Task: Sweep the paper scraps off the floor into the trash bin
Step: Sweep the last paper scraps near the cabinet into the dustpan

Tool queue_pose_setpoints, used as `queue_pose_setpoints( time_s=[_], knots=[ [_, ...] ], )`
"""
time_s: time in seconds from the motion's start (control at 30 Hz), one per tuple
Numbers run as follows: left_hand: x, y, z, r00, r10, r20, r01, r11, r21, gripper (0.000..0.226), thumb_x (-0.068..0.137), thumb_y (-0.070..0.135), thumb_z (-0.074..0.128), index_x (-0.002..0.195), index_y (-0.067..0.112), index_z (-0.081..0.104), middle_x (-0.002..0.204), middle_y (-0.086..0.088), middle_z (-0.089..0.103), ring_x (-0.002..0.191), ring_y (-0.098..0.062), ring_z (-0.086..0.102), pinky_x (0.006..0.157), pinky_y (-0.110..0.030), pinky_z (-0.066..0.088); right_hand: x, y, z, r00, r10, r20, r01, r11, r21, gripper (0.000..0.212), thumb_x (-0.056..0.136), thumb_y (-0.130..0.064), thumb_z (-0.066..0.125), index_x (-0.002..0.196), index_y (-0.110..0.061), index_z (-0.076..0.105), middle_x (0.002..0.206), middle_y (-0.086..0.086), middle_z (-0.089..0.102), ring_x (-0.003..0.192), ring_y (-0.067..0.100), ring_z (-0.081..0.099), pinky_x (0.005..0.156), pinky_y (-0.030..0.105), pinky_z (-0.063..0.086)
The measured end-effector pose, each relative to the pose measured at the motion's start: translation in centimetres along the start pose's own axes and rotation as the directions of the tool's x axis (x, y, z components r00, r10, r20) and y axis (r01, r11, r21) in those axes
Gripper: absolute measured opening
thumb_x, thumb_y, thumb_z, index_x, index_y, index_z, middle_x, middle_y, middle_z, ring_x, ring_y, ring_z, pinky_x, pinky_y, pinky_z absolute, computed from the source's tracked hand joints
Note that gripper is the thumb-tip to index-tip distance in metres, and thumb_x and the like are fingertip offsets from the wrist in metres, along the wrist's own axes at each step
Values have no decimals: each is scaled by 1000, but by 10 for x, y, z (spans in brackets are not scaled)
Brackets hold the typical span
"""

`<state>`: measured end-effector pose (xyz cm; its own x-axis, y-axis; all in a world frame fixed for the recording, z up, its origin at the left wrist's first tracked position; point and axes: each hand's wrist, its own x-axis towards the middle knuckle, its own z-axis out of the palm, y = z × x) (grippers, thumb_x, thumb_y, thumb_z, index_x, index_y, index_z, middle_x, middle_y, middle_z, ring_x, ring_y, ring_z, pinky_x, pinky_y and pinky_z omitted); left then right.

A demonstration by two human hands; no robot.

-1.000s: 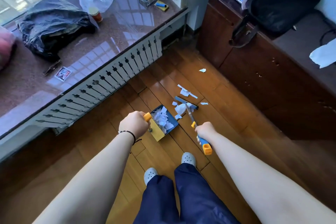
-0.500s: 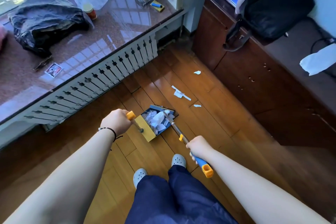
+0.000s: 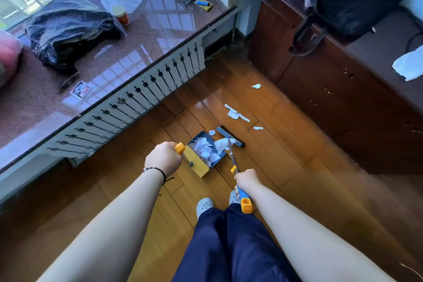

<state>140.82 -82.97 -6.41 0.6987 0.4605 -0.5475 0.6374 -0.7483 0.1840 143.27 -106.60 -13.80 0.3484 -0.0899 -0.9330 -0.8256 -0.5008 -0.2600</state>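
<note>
Left hand [image 3: 163, 160]: curled round the orange-topped handle of the dustpan [image 3: 204, 152].
Right hand [image 3: 247, 180]: gripping the blue-and-orange handle of the broom [image 3: 230, 136].
Dustpan: blue and yellow, resting on the wooden floor [image 3: 286, 158], its tray heaped with white paper scraps [image 3: 207, 147].
Broom: its head sits at the dustpan's open edge, touching a crumpled scrap.
Loose scraps [image 3: 235, 114]: several lie on the floor beyond the broom, one farther off near the cabinet [image 3: 338, 89].
Trash bin: I cannot see one.
</note>
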Motion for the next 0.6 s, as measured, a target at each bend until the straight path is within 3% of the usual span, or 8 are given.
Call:
queue_pose_setpoints(
  time_s=[0.2,0.37,0.5,0.6],
  knots=[
    [3,-9,-3,1000,21,6,-21,999,-28,11,96,31,62,90,24,68,72,4,65,62,-14,63,52,-24,46,-25,1,40,991,67,113,-85,984,159,6,94,-3,48,91,-1,52,64,15,51,41,19,44,39,21,39],
    [2,-30,-6,1000,20,8,-20,998,-54,12,94,29,62,83,26,66,72,3,67,64,-16,65,55,-27,53,-42,7,29,994,33,106,-50,985,162,9,93,-5,50,85,-1,51,64,15,51,40,18,44,41,21,38],
    [-3,-48,-9,1000,27,-6,-27,997,-66,12,93,31,61,85,25,67,71,3,67,64,-18,66,60,-31,58,-50,4,28,996,-2,88,-10,990,139,10,93,-7,51,84,-1,52,64,14,51,39,19,44,40,22,39],
    [-8,-55,-12,999,30,-15,-31,996,-87,15,94,32,61,82,25,66,71,3,66,63,-18,65,57,-30,55,-54,-4,34,997,-20,72,11,992,122,9,94,-7,50,94,1,55,65,14,52,40,20,45,39,22,40]
  ],
)
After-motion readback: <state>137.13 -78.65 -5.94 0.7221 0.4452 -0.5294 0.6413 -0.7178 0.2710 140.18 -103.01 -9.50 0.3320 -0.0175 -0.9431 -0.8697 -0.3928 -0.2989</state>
